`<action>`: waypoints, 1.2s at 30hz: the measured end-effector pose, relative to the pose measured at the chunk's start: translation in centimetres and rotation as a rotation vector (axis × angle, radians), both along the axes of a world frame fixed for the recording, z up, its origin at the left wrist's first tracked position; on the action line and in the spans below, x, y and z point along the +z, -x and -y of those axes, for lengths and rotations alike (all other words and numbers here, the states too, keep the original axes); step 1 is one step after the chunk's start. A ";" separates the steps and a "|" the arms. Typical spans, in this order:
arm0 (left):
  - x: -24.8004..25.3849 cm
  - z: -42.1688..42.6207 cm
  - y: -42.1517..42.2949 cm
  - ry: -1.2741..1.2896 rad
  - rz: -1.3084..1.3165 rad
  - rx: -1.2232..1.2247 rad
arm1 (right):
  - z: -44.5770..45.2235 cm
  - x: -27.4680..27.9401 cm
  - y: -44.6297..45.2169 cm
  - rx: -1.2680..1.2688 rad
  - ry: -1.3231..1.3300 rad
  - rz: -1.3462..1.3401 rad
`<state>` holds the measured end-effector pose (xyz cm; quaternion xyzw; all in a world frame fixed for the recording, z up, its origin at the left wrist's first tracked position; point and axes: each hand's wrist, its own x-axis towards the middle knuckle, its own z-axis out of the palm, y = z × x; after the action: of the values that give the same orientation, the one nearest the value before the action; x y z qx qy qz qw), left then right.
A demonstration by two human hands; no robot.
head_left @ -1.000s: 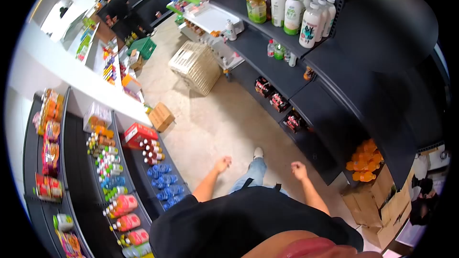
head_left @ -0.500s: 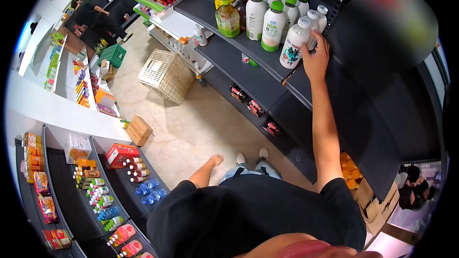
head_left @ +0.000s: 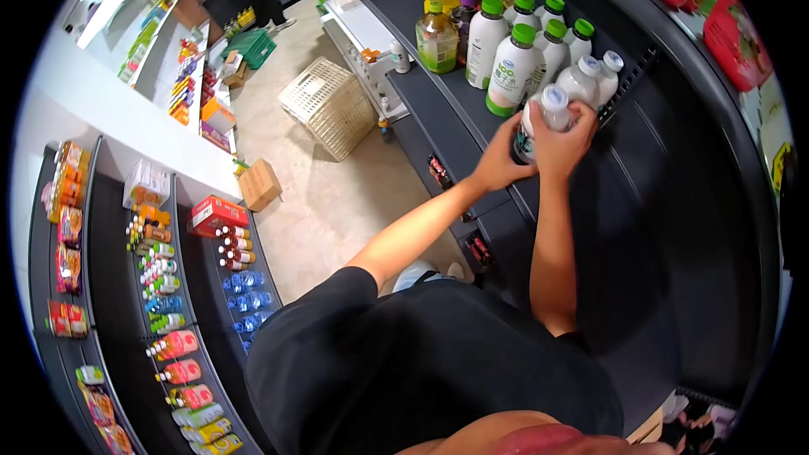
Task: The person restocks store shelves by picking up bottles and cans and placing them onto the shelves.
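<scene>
Dark shelf (head_left: 394, 5); near its front edge, the left hand (head_left: 499, 160) and right hand (head_left: 563, 143) clamp a white-capped bottle (head_left: 554, 99), probably weighty, smooth, slightly yielding, best held around its body.

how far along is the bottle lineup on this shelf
The green-capped bottles look done, standing grouped on the shelf, with two white-capped ones beside them. Left hand and right hand hold another white-capped bottle. Releasing it in place seems left; whether more follow, I can't tell.
</scene>
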<state>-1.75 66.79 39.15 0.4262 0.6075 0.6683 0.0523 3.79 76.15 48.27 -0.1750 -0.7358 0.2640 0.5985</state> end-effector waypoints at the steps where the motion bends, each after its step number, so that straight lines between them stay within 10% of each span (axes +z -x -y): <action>1: 0.5 -1.2 -0.6 -0.080 0.119 -0.088 | 0.3 0.0 -0.5 0.013 -0.001 -0.010; 15: -3.5 2.1 -5.8 0.005 -0.056 0.160 | 4.4 0.8 -8.0 0.846 -0.363 0.303; 23: -9.0 18.0 -17.1 0.009 0.199 0.586 | 17.0 -2.0 -12.2 1.308 -0.234 0.376; 26: -11.4 26.0 -24.8 -0.086 0.586 0.653 | 22.1 -7.3 -14.7 1.468 0.236 0.797; 32: -16.3 35.8 -46.0 0.609 0.642 1.101 | 31.1 -21.1 -24.9 1.643 0.735 1.361; 36: -19.8 36.0 -57.3 0.619 0.873 1.219 | 35.4 -24.5 -32.8 1.694 0.467 1.674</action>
<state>55.57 30.81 19.39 -0.3126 0.8150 0.4871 0.0267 36.54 40.77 23.77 0.1416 -0.7109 0.5034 -0.4703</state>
